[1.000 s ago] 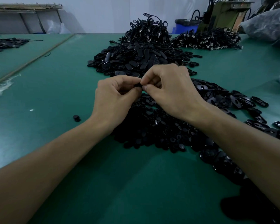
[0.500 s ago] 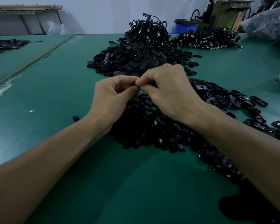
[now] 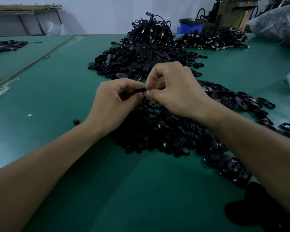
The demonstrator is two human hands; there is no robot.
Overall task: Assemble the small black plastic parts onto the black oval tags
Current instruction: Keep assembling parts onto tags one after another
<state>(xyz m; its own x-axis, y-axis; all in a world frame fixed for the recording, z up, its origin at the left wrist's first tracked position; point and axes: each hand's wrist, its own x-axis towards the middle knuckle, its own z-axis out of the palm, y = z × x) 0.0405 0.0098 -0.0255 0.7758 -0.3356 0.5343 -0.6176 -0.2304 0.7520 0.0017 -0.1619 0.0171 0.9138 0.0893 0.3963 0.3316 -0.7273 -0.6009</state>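
Note:
My left hand (image 3: 114,101) and my right hand (image 3: 172,89) meet above the green table (image 3: 57,101). Between their fingertips sits a black oval tag (image 3: 139,90), held by the curled left fingers. The right thumb and forefinger pinch at its right end; any small part there is hidden. Below the hands lies a heap of small black round parts (image 3: 157,131). A pile of black oval tags (image 3: 132,64) lies behind the hands. More open oval tags (image 3: 241,101) spread out to the right.
A tangle of black looped cords (image 3: 151,30) tops the far pile, with another heap of them (image 3: 213,39) at the back right. One stray round part (image 3: 76,122) lies left of my left wrist. A plastic bag (image 3: 278,22) sits at the far right.
Both hands stay pressed together on the tag and have shifted slightly to the left and down in view. The right fingers have adjusted their pinch.

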